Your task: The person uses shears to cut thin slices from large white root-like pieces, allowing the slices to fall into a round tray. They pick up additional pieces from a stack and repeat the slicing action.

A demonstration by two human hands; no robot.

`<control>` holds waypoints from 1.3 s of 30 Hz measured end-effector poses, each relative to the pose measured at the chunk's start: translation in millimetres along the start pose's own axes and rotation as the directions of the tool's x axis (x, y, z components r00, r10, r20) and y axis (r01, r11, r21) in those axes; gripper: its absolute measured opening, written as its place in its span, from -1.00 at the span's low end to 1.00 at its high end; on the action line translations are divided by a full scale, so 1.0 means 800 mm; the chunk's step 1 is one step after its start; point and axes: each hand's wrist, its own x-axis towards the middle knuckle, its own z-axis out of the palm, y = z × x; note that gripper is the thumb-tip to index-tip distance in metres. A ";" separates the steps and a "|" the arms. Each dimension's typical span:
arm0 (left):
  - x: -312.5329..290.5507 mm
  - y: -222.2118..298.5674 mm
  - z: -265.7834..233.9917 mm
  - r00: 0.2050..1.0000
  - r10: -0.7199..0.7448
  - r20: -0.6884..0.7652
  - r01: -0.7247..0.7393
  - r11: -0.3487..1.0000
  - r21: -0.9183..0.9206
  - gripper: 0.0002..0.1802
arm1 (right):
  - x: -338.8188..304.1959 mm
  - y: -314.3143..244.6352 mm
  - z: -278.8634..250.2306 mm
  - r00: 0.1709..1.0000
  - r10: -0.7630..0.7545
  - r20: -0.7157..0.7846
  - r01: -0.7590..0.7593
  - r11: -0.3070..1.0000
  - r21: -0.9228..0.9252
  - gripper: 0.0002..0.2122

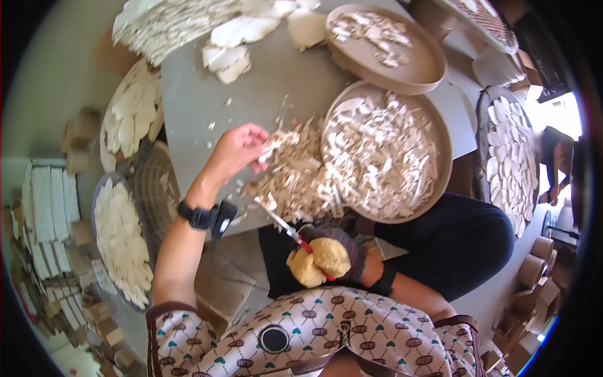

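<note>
My left hand (240, 151) is closed in a pinch on a few cream-white slivers (274, 143) above the table. Below and beside it lies a loose heap of similar slivers (295, 173). In my lap, my right hand (353, 250), apparently in a dark glove, grips a thin knife (287, 230) with a red handle. Two yellow sponge-like lumps (328, 259) cover part of the handle and fingers. The metal blade points up and left, toward the heap. A round tan tray (446, 164) full of slivers touches the heap's right side.
Another round tray (426, 61) with fewer pieces overlaps the far rim. Stacked white slabs (169, 31) and loose broken sheets (227, 60) sit at the table's far left. Baskets of pale slices stand left (122, 242) and right (510, 163). Another person (556, 157) is at far right.
</note>
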 end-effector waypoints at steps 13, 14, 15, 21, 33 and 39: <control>0.102 0.053 -0.011 0.961 0.194 -0.198 -0.200 0.980 -0.010 -0.63 | -0.012 -0.018 -0.026 0.998 0.053 0.037 -0.047 0.990 -0.135 -0.76; 0.115 0.034 -0.033 0.910 0.198 -0.365 -0.163 0.979 0.124 -0.63 | -0.013 -0.013 -0.026 0.998 0.051 0.030 -0.048 0.994 -0.100 -0.77; 0.130 0.017 -0.053 0.830 0.220 -0.513 -0.103 0.964 0.246 -0.64 | -0.014 -0.007 -0.025 0.998 0.052 0.018 -0.050 0.997 -0.065 -0.77; 0.195 -0.022 -0.104 0.412 0.815 -0.408 0.146 0.383 0.912 -0.48 | -0.012 0.003 -0.026 0.992 0.126 0.000 -0.126 0.989 -0.071 -0.80; 0.177 -0.016 -0.122 0.673 0.691 -0.262 0.196 0.174 0.965 -0.63 | 0.012 -0.011 -0.039 0.991 0.135 0.005 -0.129 0.954 -0.270 -0.64; 0.070 -0.017 -0.082 0.558 0.807 -0.194 -0.096 0.295 0.951 -0.82 | 0.007 -0.019 -0.033 0.991 0.134 0.030 -0.114 0.923 -0.368 -0.66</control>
